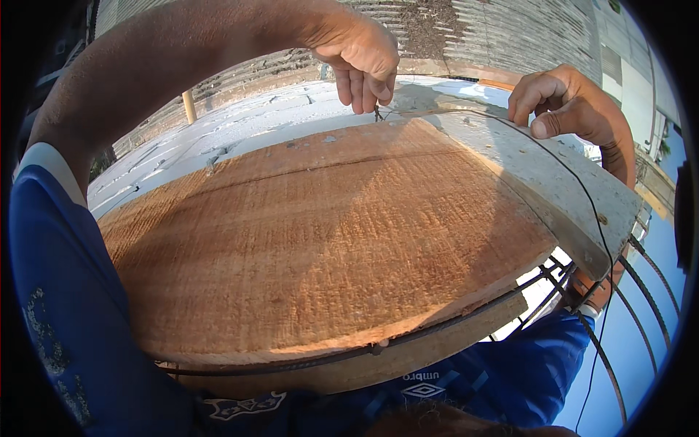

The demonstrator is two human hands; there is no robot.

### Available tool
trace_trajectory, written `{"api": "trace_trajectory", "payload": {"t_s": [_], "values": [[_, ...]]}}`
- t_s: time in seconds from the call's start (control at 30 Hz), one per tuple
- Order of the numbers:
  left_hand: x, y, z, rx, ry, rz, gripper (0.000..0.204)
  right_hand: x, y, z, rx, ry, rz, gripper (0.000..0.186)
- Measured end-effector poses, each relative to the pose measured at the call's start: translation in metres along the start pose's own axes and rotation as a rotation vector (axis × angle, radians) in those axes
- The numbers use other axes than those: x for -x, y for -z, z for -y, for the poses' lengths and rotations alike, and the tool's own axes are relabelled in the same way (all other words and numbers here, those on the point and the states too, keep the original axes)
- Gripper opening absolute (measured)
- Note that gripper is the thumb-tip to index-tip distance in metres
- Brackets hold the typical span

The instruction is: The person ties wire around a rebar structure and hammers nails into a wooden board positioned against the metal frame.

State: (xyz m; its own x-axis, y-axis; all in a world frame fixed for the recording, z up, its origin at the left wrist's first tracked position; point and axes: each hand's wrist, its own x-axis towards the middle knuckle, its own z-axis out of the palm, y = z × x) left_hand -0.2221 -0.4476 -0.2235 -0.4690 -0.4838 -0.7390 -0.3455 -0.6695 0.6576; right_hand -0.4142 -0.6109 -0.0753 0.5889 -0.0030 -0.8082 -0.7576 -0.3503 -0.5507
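Note:
A broad, rough-sawn wooden board (328, 240) fills the middle, part sunlit and part in shadow. My left hand (368, 69) reaches over its far edge, fingers bent down and closed at a small twisted end of dark wire. From there the thin wire (575, 171) runs right across a grey concrete surface (539, 153) and hangs down past its edge. My right hand (564, 105), beyond that concrete, has thumb and fingers closed around the wire. The exact grip of the left fingertips is partly hidden.
Ribbed steel bars (644, 291) stick out at the lower right, and another bar runs along the board's near edge. A second plank (349, 375) lies below it. Pale blockwork (255, 116) stretches behind the board, with corrugated roofing (510, 36) farther off.

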Motion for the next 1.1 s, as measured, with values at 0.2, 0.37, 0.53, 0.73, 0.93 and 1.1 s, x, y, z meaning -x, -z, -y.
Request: {"api": "trace_trajectory", "payload": {"t_s": [0.2,0.37,0.53,0.73,0.93,1.1], "values": [[0.008,-0.002,0.002,0.005,-0.014,0.02,0.04,0.001,-0.001,0.004,-0.02,-0.024,0.007,0.038],[0.008,-0.003,-0.006,-0.012,0.037,0.024,0.043,0.001,-0.005,0.005,-0.008,-0.026,-0.017,0.04],[0.008,0.0,0.001,-0.119,-0.146,0.096,0.036,0.002,-0.005,0.005,0.023,-0.028,-0.027,0.039],[0.012,-0.006,0.003,-0.646,-0.232,-0.011,0.019,0.003,-0.006,0.004,0.003,-0.033,-0.03,0.04],[0.02,-0.022,0.012,-1.308,-0.541,-0.141,0.01,0.002,-0.004,0.004,-0.002,-0.023,0.0,0.036],[0.019,-0.021,0.019,-1.411,-0.658,-0.182,0.012,0.006,0.001,0.004,0.074,-0.011,-0.02,0.037]]}}
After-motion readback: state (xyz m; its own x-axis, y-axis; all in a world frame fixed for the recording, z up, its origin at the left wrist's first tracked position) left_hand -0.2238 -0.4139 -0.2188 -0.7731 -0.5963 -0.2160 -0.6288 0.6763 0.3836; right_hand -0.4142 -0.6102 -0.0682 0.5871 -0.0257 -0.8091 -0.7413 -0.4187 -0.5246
